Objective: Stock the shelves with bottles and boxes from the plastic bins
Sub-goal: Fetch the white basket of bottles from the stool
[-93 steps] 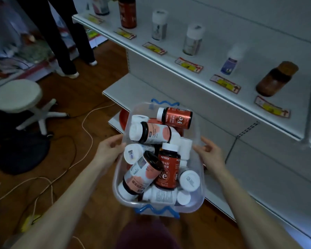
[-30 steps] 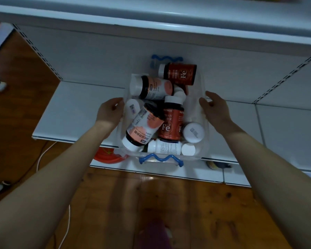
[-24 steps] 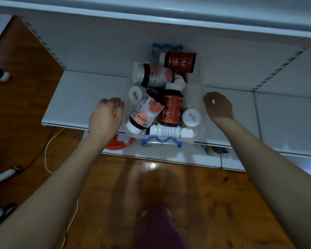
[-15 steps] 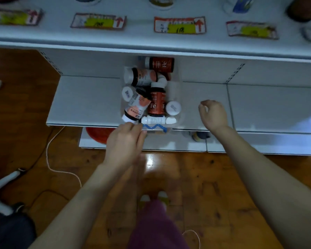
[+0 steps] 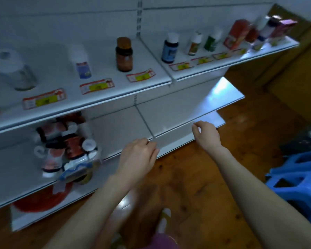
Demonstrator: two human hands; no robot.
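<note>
Clear bin (image 5: 97, 158) is sitting on the lower shelf (image 5: 126, 126), holding a pile of bottles (image 5: 74, 144). Left hand (image 5: 138, 157) and right hand (image 5: 206, 134) are hovering right of the bin, fingers loosely curled, holding nothing. The bottles are probably stiff, smooth and light, so gripping one round its body, below the cap, is looking safest.

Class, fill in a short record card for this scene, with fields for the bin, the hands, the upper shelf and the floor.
bin: clear plastic bin full of bottles, resting on the lower shelf
hands: left hand and right hand both empty, fingers loosely curled
upper shelf: brown bottle and others upright behind price tags
floor: wood; blue plastic object at right
</note>
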